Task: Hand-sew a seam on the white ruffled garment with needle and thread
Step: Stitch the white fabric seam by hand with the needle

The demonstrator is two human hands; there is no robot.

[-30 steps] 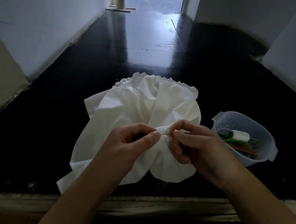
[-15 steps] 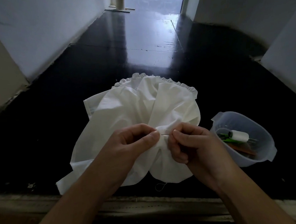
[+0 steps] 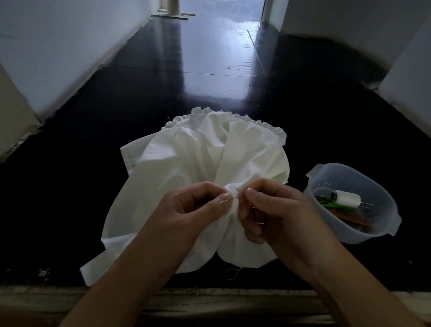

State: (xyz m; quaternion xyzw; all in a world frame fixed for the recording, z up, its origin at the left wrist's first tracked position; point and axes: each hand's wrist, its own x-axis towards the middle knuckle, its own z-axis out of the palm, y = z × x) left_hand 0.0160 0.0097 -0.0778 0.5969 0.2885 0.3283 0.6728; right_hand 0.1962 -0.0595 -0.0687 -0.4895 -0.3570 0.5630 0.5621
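The white ruffled garment [image 3: 191, 162] lies spread on the black floor, its frilled edge at the far side. My left hand [image 3: 195, 213] pinches a bunched fold of the cloth between thumb and fingers. My right hand [image 3: 271, 213] pinches the thin needle [image 3: 237, 194], whose short dark tip shows in the narrow gap between the two hands, at the fold. A small loop of thread [image 3: 232, 273] lies on the floor just below the garment's near edge.
A clear plastic tub [image 3: 389, 225] stands to the right, holding a white thread spool [image 3: 347, 198], something green and a brown stick. Pale walls flank the glossy black floor [image 3: 202, 69]. A worn step edge [image 3: 218, 298] runs along the bottom.
My right hand has moved left toward the left hand, and less of the needle shows between them. The garment has barely shifted.
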